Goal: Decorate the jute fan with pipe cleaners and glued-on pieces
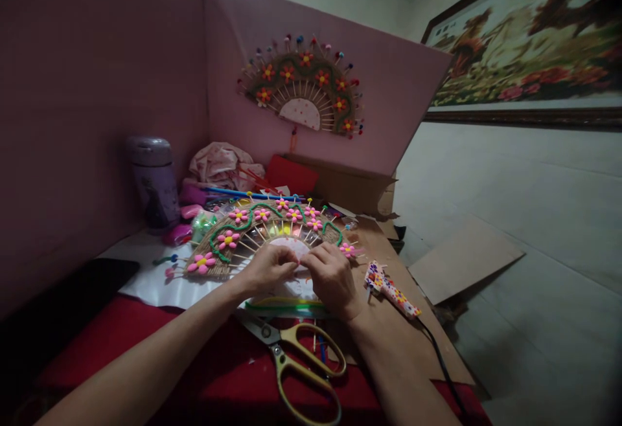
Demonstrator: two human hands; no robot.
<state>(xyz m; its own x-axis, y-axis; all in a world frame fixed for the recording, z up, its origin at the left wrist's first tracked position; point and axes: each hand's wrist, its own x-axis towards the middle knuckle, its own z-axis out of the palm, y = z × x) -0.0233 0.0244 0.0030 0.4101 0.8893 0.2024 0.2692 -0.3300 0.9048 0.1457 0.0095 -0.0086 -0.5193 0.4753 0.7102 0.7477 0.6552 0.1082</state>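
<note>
A half-round craft fan [250, 224] lies on the table, with a twine-wrapped band, pink flowers, a wavy green strip and thin sticks. At its pale spotted centre, my left hand [272, 268] and my right hand [334, 278] meet, thumbs and fingers pinched together. Whatever small thing sits between the fingertips is hidden. Below the hands lie green and yellow fuzzy stems [284, 307]. Gold-handled scissors [278, 350] rest nearer me, and a flower-patterned glue gun [392, 293] lies to the right of my right hand.
A similar finished-looking fan [304, 76] hangs on the pink panel. A purple bottle [154, 186] stands at the left beside bagged craft supplies [201, 224]. Brown cardboard [413, 342] covers the table's right side, crossed by the glue gun's black cord [442, 355]. Red cloth [208, 368] lies in front.
</note>
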